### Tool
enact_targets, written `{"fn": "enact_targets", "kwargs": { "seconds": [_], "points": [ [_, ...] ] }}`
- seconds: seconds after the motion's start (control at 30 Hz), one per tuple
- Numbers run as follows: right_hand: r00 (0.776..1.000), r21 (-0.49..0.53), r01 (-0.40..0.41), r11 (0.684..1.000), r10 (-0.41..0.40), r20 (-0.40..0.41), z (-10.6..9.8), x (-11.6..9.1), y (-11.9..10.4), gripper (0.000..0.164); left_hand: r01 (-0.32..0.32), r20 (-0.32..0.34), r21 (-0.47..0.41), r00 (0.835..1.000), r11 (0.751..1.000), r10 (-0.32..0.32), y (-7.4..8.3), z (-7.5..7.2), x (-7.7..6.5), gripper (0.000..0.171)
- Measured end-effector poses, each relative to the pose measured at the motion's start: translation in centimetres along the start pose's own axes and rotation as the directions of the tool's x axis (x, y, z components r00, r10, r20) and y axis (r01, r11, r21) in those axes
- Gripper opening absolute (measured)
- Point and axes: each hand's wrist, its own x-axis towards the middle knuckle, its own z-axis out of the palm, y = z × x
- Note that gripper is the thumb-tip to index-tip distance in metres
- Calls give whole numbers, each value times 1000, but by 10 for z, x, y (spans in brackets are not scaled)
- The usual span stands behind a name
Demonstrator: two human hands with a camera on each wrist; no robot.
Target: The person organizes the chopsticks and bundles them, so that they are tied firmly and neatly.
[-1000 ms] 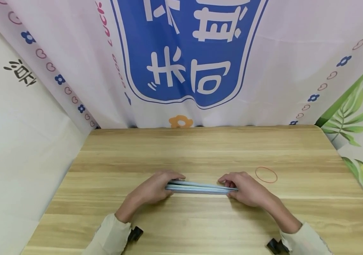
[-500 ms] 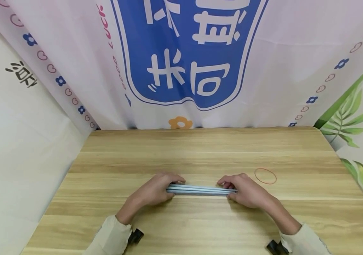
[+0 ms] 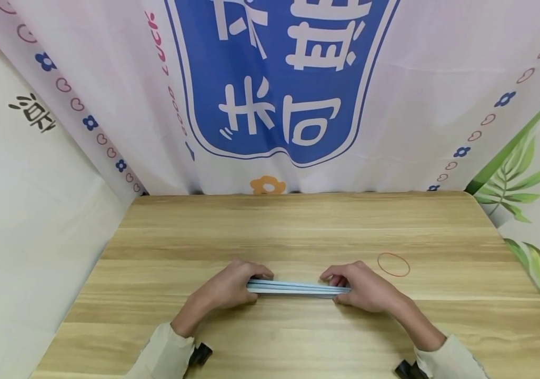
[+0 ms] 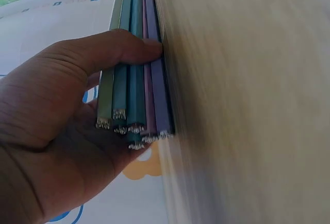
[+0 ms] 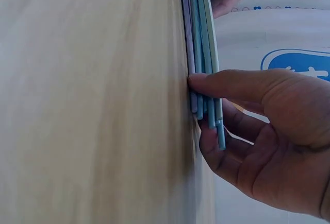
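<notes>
A bundle of several chopsticks [image 3: 293, 288] in pale blue, green, pink and purple lies crosswise, low over the wooden table. My left hand [image 3: 232, 284] grips one end, thumb on the near side and fingers at the far side. In the left wrist view, silver-patterned ends [image 4: 136, 127] stick out unevenly past the thumb. The other end is in my right hand [image 3: 365, 287], held likewise between thumb and fingers. Plain, narrower ends [image 5: 211, 121] show there, one reaching farther than the rest. Whether the lowest chopsticks touch the table is hard to tell.
A thin red rubber band [image 3: 393, 265] lies in a loop on the table [image 3: 289, 342], just beyond my right hand. A printed cloth [image 3: 417, 105] hangs at the table's back edge. Pale walls flank both sides.
The gap seen in the bundle a second ago has closed, and the chopsticks lie closer together. Both hands keep hold with little movement. The head view has tilted slightly up.
</notes>
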Motion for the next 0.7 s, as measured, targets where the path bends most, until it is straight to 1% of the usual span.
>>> {"fn": "enact_targets", "kwargs": {
  "seconds": [0.13, 0.23, 0.4, 0.53, 0.7],
  "points": [
    [1000, -18, 16, 1000, -16, 19, 1, 0, -2, 34, -3, 3, 38, 1000, 999, 3, 1, 1, 0, 48],
    [1000, -49, 3, 999, -2, 2, 2, 0, -3, 31, -5, 2, 58, 1000, 998, 5, 2, 2, 0, 48],
    [999, -63, -29, 998, 28, -22, 2, 0, -4, 36, 1, 12, 56, 1000, 998, -2, 5, 1, 0, 51],
    [1000, -53, -1, 999, 1, -2, 3, 1, -4, 37, -22, 12, 34, 1000, 999, 21, 6, 2, 0, 48],
    [999, -63, 26, 998, -24, 23, 4, 0, -6, 35, -38, 16, 43, 999, 998, 37, 6, 4, 0, 43]
  ]
}}
